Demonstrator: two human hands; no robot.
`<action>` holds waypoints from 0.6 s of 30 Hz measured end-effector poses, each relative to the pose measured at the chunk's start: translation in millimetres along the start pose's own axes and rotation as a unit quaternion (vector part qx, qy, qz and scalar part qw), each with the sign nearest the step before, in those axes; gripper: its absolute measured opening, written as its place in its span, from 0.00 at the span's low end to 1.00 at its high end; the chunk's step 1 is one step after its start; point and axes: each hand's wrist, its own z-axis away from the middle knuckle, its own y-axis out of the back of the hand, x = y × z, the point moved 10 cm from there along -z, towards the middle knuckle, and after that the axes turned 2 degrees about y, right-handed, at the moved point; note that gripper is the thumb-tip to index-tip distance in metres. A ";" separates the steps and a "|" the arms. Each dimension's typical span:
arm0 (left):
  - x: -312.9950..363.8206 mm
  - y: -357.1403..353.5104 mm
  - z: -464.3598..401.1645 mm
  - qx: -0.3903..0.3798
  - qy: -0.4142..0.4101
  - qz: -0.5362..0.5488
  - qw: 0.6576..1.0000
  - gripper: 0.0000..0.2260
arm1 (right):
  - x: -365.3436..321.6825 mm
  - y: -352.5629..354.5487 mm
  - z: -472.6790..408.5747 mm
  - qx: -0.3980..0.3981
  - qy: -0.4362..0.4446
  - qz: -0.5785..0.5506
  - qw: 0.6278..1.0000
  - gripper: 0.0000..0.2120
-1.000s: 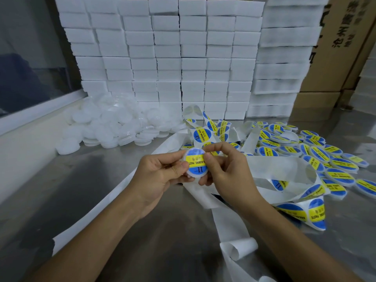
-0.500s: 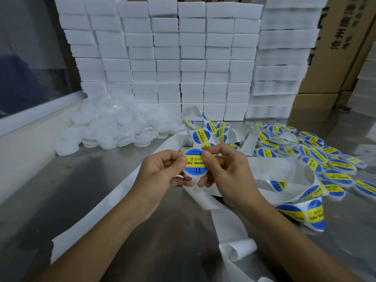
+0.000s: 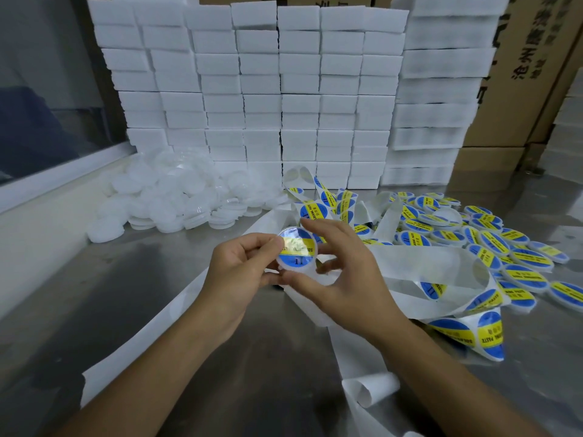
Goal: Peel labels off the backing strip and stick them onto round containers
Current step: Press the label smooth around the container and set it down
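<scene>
My left hand [image 3: 243, 269] pinches a small round clear container [image 3: 296, 249] by its left rim, above the metal table. A blue and yellow round label is stuck on its face. My right hand [image 3: 344, 272] curves round the container's right side, index finger over its top edge and thumb under it. A white backing strip [image 3: 419, 266] loops behind my hands, with blue and yellow labels [image 3: 482, 329] still on its right end and more labels [image 3: 315, 211] on the far loop.
A heap of unlabelled clear containers [image 3: 176, 197] lies at the back left. Several labelled containers [image 3: 492, 238] spread across the right of the steel table [image 3: 126, 279]. White foam blocks [image 3: 284, 89] are stacked along the back, cardboard boxes [image 3: 530, 58] beside them.
The container has turned and tilted, its label now catching glare. My right fingers have opened away from its face and now curve round its edge.
</scene>
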 end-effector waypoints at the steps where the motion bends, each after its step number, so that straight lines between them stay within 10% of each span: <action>1: -0.2 -2.6 0.3 -0.008 -0.001 -0.011 1.000 0.05 | -8.2 1.3 0.0 0.002 0.040 0.033 0.999 0.28; 9: 4.5 -6.5 0.3 -0.014 -0.073 -0.114 0.991 0.10 | -7.4 11.9 -0.5 0.031 0.041 0.080 0.996 0.20; 13: 12.2 -17.9 8.1 -0.021 -0.230 -0.386 0.893 0.06 | 3.1 28.0 -4.9 0.057 0.014 0.114 0.992 0.19; 18: -28.2 -23.9 2.1 -0.095 -0.157 -0.547 0.817 0.20 | 25.9 60.8 -17.5 0.094 -0.046 0.166 0.981 0.16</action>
